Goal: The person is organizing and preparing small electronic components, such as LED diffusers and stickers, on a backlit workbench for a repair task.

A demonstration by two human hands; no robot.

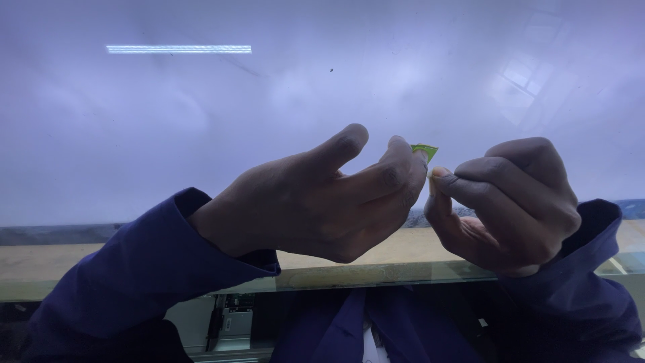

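Left hand (316, 202) curled, fingertips (403, 158) pinching a small green tab (424, 150); our right hand (510, 205) is closed, thumb and forefinger pressed together just beside it. Both are held over a glossy pale panel (201, 121), tab between the hands.

You are standing in what reads as a factory or assembly workshop. The evidence: a large glossy white panel (322, 101) fills nearly your whole view and mirrors a long ceiling strip light (179, 49) and a gridded window (527, 70) — industrial lighting, not domestic. The panel's lower edge shows a layered glass rim (349, 275), like an uncased display sheet. Beneath it sits exposed grey equipment with a circuit board (232, 321). You wear dark blue work sleeves (127, 275) — uniform-style overalls.
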